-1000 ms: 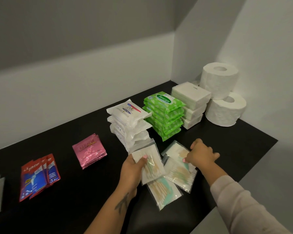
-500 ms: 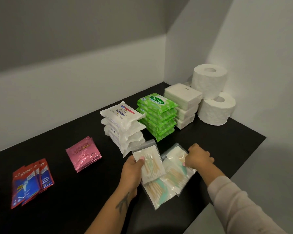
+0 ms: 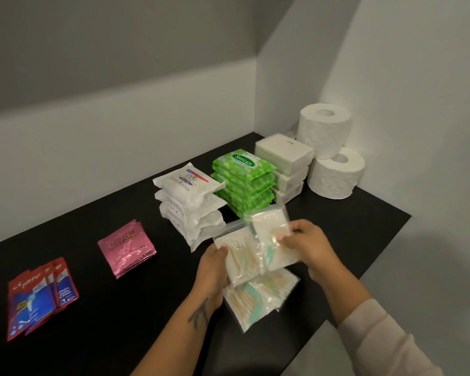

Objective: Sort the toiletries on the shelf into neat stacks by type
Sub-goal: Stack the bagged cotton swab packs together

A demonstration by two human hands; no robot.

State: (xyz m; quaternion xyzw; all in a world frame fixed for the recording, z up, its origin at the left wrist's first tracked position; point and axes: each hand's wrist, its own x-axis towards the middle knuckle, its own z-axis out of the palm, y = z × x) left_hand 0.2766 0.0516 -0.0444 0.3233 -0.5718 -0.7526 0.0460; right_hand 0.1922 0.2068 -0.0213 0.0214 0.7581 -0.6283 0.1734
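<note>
Above the black shelf [image 3: 136,316], my left hand [image 3: 212,270] grips a clear cotton-swab packet [image 3: 242,260] by its left edge. My right hand [image 3: 308,246] pinches a second swab packet [image 3: 272,229], lifted and overlapping the first one. Two more swab packets [image 3: 258,297] lie on the shelf beneath both hands. Behind them stand stacks of white Dove wipes [image 3: 190,202], green Sanicare wipes [image 3: 244,180] and white tissue packs [image 3: 285,161].
Two toilet rolls [image 3: 329,147] are stacked in the back right corner. A pile of pink sachets [image 3: 126,248] lies mid-shelf, and red-and-blue toothpaste sachets [image 3: 40,294] lie at the left. Grey walls enclose the shelf behind and on the right; its front edge runs diagonally at the lower right.
My right hand has picked a swab packet up off the shelf and brought it against the packet in my left hand. The left hand has barely moved.
</note>
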